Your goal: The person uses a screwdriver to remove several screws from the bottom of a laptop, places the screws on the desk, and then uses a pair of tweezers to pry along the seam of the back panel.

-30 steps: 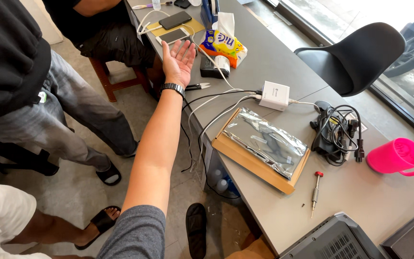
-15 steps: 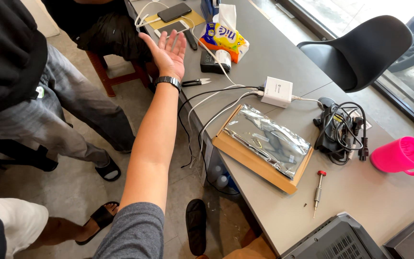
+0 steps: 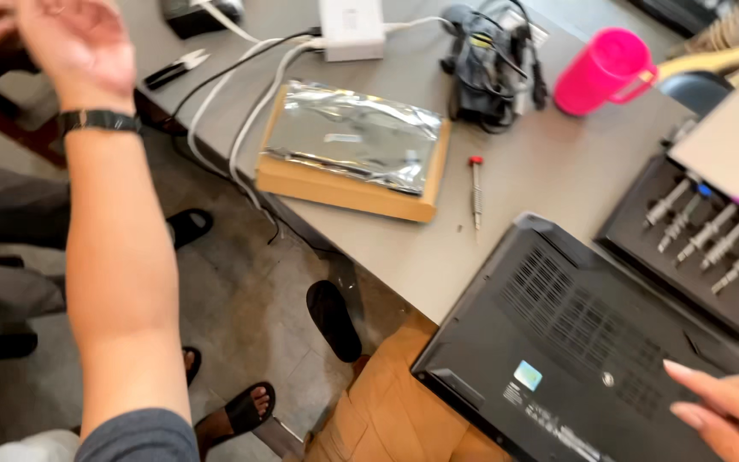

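Head view, looking down over a grey table [image 3: 549, 184]. Left hand [image 3: 74, 43] raised at the upper left, blurred, black watch [image 3: 100, 120] on the wrist, fingers loosely spread and holding nothing, out past the table edge above the floor. Right hand [image 3: 729, 411] at the lower right corner, only partly in frame, fingers [image 3: 703, 376] stretched out flat and resting on the underside of one black laptop [image 3: 575, 342], gripping nothing. Laptop lying bottom-up at the near table edge, vents showing, one corner over a tan trouser leg [image 3: 395, 411]. One small screwdriver [image 3: 475, 190] with a red cap just beyond the laptop, apart from it. One flat wooden box [image 3: 344, 184] further off, with one silver foil bag [image 3: 357, 133] on top. One white power adapter [image 3: 351, 27] behind that, white cables [image 3: 241, 111] trailing off the table. One bundle of black cables [image 3: 489, 64] beside one pink mug [image 3: 605, 68]. One black tray [image 3: 703, 248] right of the laptop, five screwdriver bits [image 3: 707, 235] counted in it. Black sandals [image 3: 241, 411] on the floor below.
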